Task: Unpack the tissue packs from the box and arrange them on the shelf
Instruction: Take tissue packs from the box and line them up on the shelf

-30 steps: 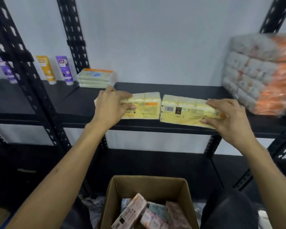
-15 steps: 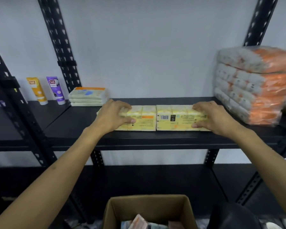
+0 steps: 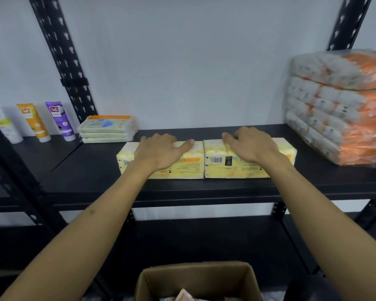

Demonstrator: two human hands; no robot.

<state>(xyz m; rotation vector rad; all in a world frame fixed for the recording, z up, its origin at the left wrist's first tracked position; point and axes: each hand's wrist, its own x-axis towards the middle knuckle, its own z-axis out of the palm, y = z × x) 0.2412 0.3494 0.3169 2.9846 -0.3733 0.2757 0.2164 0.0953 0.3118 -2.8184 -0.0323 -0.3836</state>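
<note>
Here each hand (image 3: 161, 152) (image 3: 251, 144) lies flat atop a yellow pack (image 3: 232, 165)

Two pale yellow plastic-wrapped tissue packs (image 3: 204, 164), end to end and touching, lying flat on black metal shelf (image 3: 96, 181); open brown cardboard box (image 3: 199, 279) below, further packs (image 3: 183, 296) inside.

We see 2 pale yellow tissue packs (image 3: 204, 161) with orange patches on the black shelf (image 3: 204, 187); at 3 o'clock, an orange-and-white bundle (image 3: 339, 109); at 9 o'clock, yellow (image 3: 34, 122) and purple tubes (image 3: 60, 120).
</note>
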